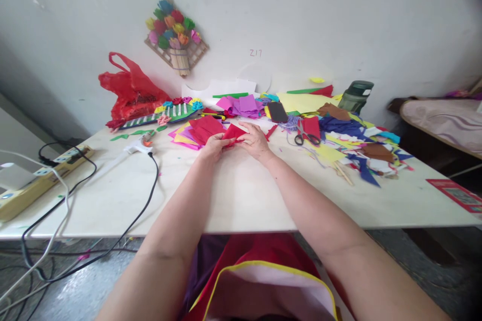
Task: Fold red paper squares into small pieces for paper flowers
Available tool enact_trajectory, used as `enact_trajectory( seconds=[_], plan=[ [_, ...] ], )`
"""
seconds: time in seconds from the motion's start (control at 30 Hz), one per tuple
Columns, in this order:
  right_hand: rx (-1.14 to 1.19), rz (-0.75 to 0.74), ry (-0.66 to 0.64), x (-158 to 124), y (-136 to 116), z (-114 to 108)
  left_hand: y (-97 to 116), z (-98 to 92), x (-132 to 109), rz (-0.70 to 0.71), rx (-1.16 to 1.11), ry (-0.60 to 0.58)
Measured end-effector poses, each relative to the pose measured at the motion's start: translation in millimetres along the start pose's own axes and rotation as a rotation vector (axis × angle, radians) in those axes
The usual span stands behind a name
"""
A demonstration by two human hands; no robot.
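A small red paper piece (232,133) lies on the white table (241,195) and both my hands pinch it. My left hand (214,147) grips its left edge with bent fingers. My right hand (256,139) presses its right side, fingers curled over the paper. Just behind the hands sits a stack of red, yellow and pink paper squares (196,133). Further back lies a pile of purple and pink squares (243,106).
Scissors (306,135) lie right of my hands amid a heap of coloured paper scraps (357,143). A glue gun (141,144) with black cord lies left, a power strip (41,180) at the left edge. A red plastic bag (130,89), a green bottle (356,96) and a paper-flower wall piece (175,35) stand behind.
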State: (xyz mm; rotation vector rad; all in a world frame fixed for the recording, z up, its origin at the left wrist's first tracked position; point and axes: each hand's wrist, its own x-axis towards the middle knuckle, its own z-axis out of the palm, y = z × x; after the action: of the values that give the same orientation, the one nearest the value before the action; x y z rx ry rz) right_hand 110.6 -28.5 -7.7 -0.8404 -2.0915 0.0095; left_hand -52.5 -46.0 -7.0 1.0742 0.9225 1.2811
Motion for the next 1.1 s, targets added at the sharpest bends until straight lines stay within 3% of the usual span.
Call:
enact_trajectory(
  seconds=[0.53, 0.87, 1.1],
  plan=[
    [0.062, 0.19, 0.13, -1.6, 1.8, 7.4, -3.7, -0.4, 2.3, 0.015, 0.001, -0.028],
    [0.092, 0.228, 0.105, -0.8, 1.2, 6.2, 4.7, 5.3, -0.1, -0.03, -0.013, -0.013],
    [0.098, 0.232, 0.116, -1.0, 1.9, 7.5, 5.2, 6.7, -5.5, 0.02, 0.062, -0.07]
  ],
)
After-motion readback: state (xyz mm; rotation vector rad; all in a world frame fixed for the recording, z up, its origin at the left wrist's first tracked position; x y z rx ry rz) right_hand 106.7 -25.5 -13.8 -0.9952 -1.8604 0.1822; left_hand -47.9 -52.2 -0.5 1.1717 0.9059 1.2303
